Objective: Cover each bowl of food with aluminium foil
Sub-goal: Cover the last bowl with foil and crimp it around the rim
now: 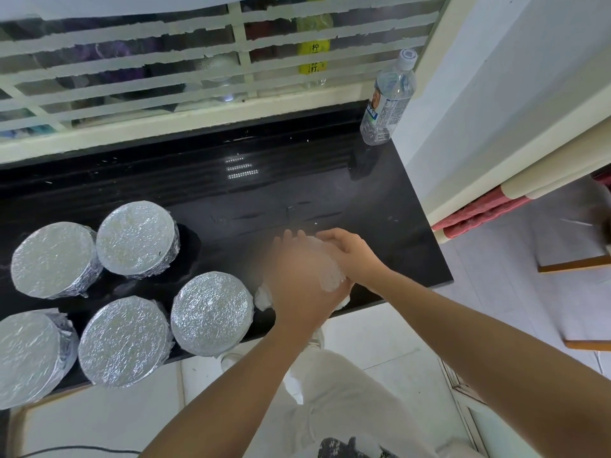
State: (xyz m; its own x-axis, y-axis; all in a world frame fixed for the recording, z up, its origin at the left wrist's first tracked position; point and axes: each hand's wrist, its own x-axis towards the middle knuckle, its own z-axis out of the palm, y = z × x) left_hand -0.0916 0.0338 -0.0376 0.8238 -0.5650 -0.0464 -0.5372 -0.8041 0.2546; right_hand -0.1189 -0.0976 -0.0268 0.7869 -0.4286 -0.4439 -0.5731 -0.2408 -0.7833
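Several foil-covered bowls stand on the left of the black counter (297, 193), among them one at the back (137, 238), one at the far left (54, 257) and one nearest my hands (211, 312). A further bowl wrapped in foil (330, 269) sits at the counter's front edge, mostly hidden under my hands. My left hand (297, 285) lies blurred over its top with fingers spread flat. My right hand (347, 252) curls round the foil at the bowl's right side.
A clear plastic water bottle (386, 100) stands at the back right corner of the counter. A barred window runs along the back. A white wall is at the right, with tiled floor and wooden furniture (575, 259) beyond the counter edge.
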